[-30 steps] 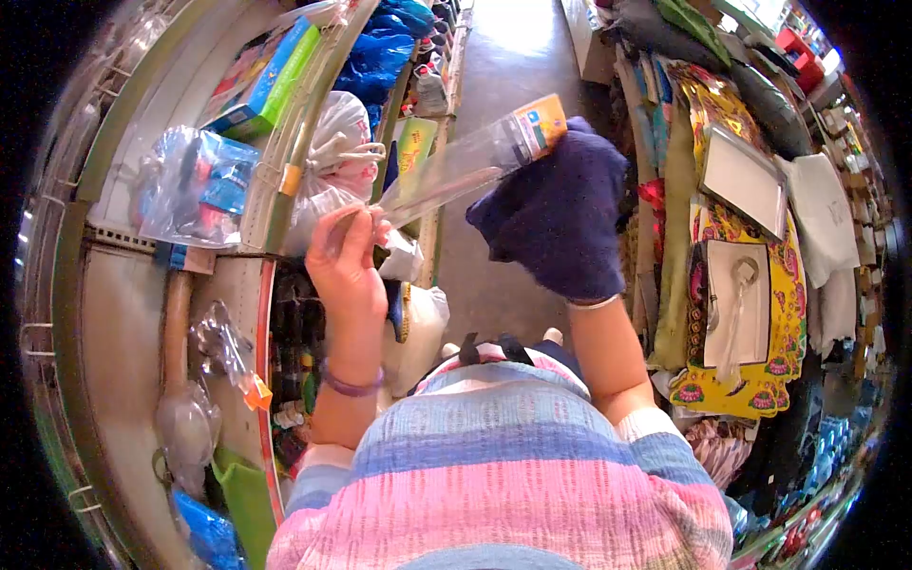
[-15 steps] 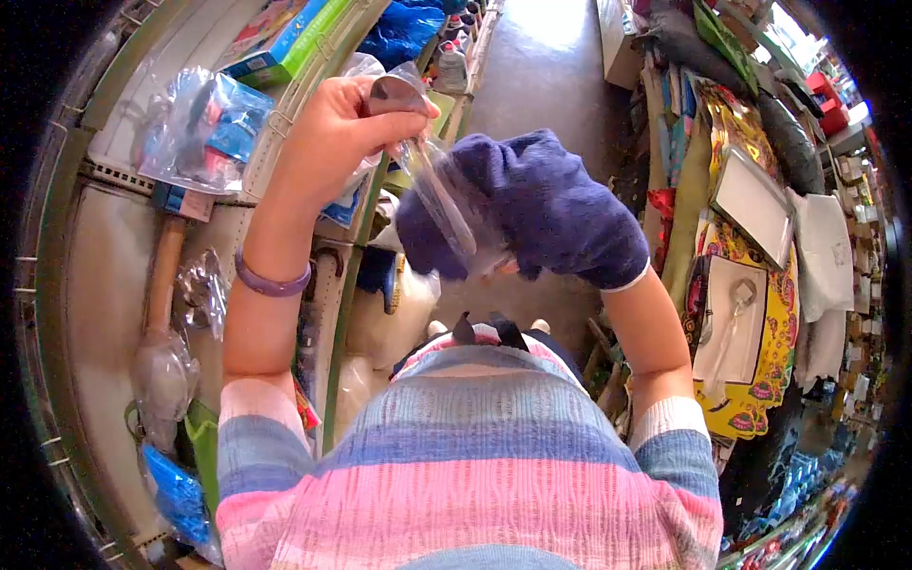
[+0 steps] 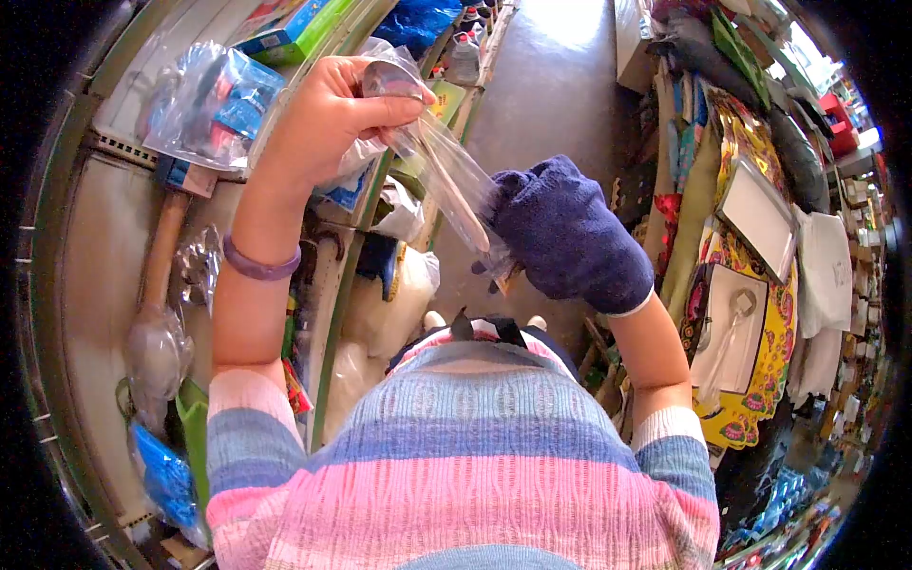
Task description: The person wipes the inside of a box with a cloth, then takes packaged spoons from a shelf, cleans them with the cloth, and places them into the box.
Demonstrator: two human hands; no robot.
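Presently, head view: left hand (image 3: 332, 109) closed on the round metal bowl of a utensil (image 3: 394, 82), thumb across the front, pinching it through a clear plastic sleeve (image 3: 461, 171). Utensil inside the sleeve, bowl uppermost, handle slanting down toward the right hand (image 3: 594, 252). Purple bangle (image 3: 261, 259) on the left wrist.

Right hand wrapped in navy cloth (image 3: 556, 204); cloth bunched against the lower part of the sleeve. Fingers hidden by the fabric, so cannot tell whether they are clenched on it. Small orange tip visible at the sleeve's lower end, just beside the cloth. Both hands raised in front of the striped top (image 3: 465, 437), above the aisle floor (image 3: 541, 114).

Left side: shelf holding a clear bag (image 3: 204, 114) with blue contents and a green-and-blue box (image 3: 309, 28). Right side: shallow open box (image 3: 730, 332) with a wrapped utensil lying in it, on yellow patterned sheets (image 3: 779, 351).
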